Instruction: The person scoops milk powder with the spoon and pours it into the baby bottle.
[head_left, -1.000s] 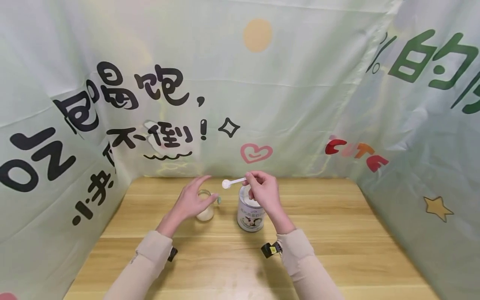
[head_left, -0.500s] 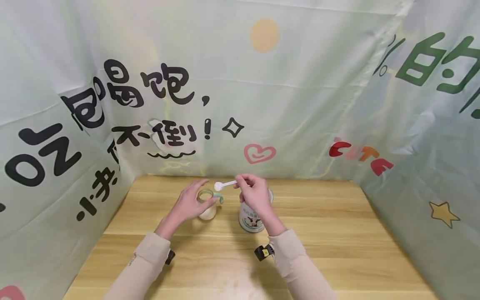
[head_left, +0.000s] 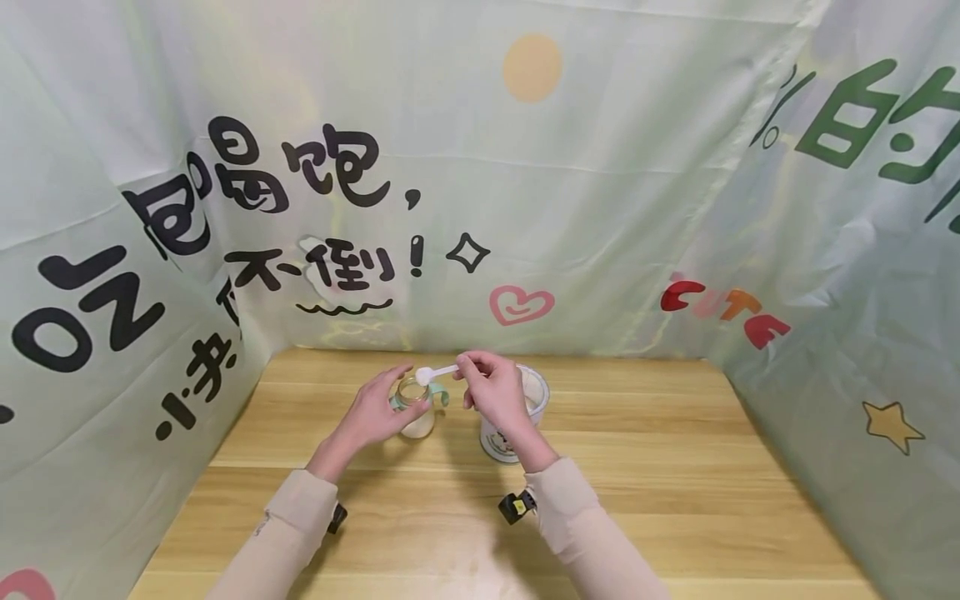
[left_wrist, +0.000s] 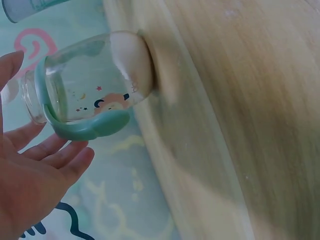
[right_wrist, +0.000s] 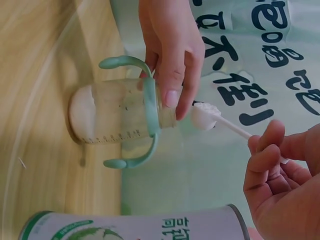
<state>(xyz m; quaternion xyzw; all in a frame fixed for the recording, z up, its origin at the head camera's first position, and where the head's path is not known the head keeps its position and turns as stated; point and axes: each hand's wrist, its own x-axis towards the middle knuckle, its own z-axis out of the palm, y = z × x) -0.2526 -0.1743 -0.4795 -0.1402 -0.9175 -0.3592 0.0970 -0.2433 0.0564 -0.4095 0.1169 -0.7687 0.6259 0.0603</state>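
Observation:
In the head view, my left hand (head_left: 378, 407) is at the neck of a clear baby bottle (left_wrist: 95, 80) with green handles, which stands upright with pale powder at its bottom. Its fingers lie nearly straight beside the collar, and the left wrist view shows the palm spread. My right hand (head_left: 495, 393) pinches the thin handle of a white measuring scoop (right_wrist: 206, 116), heaped with white powder. The scoop's bowl hangs close to the bottle's open mouth. Partly behind my right hand, an uncovered milk powder tin (head_left: 534, 392) stands on the table.
A wooden table (head_left: 660, 500) carries the bottle and tin. Printed fabric walls (head_left: 600, 208) rise around its back and sides. The tin is just right of the bottle, under my right forearm.
My right hand has moved left from over the tin, bringing the filled scoop to the bottle's mouth. The tin's open top is now more visible. My left hand has stayed by the bottle.

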